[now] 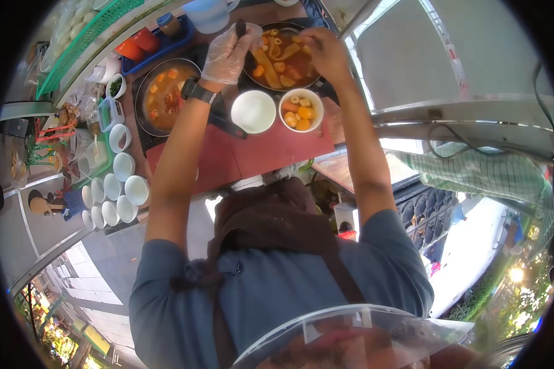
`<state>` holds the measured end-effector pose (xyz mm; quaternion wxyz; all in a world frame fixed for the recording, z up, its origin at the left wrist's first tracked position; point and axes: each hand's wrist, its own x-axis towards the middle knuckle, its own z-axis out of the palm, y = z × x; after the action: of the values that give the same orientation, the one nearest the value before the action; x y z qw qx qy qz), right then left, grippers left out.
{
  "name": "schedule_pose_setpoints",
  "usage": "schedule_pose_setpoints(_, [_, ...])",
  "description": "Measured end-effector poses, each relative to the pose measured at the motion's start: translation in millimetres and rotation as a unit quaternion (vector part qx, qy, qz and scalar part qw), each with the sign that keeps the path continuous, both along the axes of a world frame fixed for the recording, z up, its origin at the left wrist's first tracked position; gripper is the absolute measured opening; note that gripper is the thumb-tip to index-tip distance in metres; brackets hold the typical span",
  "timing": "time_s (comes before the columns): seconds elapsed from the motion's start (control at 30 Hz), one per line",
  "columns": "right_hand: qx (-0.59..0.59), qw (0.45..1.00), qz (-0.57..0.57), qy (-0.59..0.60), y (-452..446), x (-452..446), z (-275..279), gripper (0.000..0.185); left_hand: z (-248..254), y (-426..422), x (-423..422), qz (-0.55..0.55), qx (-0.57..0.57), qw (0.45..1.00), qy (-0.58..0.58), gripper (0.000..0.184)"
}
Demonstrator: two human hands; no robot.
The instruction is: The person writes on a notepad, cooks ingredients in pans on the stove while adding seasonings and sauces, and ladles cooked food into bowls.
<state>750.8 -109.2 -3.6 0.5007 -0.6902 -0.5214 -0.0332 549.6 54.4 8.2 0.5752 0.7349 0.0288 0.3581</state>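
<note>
My left hand (226, 54), in a clear plastic glove with a dark watch at the wrist, is closed on a black-handled utensil (240, 28); its lower end is hard to make out. Red broth with long pale strips, tube-shaped pieces and orange chunks fills the pan (282, 56) between my hands. My bare right hand (330, 54) is at that pan's right rim, fingers pinched together over the food; whatever they hold is unclear. Below the pan stand a white bowl (253, 112) with nothing visible inside and a white bowl of food pieces (300, 111) in orange and pale colours.
A second pan (166, 97) of orange broth sits to the left. Several white cups (122, 166) line the counter's left side. A blue tray (160, 46) holds red containers and a jar. A light blue pitcher (207, 15) stands at the back, a green basket (83, 46) at upper left.
</note>
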Motion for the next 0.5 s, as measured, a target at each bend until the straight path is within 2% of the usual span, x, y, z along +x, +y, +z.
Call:
schedule_pose_setpoints(0.03, [-0.003,0.998,0.064,0.004,8,0,-2,0.012,0,-4,3,-0.005,-0.023,1.0,0.005,0.024])
schedule_pose_setpoints(0.1, [-0.054,0.989,0.138,-0.01,17,1,-7,0.014,-3,-5,8,-0.004,0.004,1.0,0.014,0.024])
schedule_pose_setpoints(0.17, [-0.148,0.981,0.114,-0.046,17,8,-6,0.014,-11,2,8,-0.016,0.022,1.0,0.013,0.024])
schedule_pose_setpoints(0.2, [-0.162,0.983,0.089,-0.015,15,11,-1,0.014,-9,1,6,-0.016,0.01,1.0,0.008,0.025])
schedule_pose_setpoints(0.37, [-0.129,0.99,0.003,0.056,14,17,10,0.011,-12,6,6,-0.01,-0.002,1.0,-0.029,0.025])
schedule_pose_setpoints(0.43, [-0.08,0.995,0.05,-0.041,18,16,3,0.011,-14,2,11,-0.011,-0.006,1.0,-0.016,0.027])
schedule_pose_setpoints(0.5, [-0.085,0.995,0.037,-0.043,13,16,4,0.012,-17,-5,17,-0.009,-0.001,1.0,-0.007,0.028])
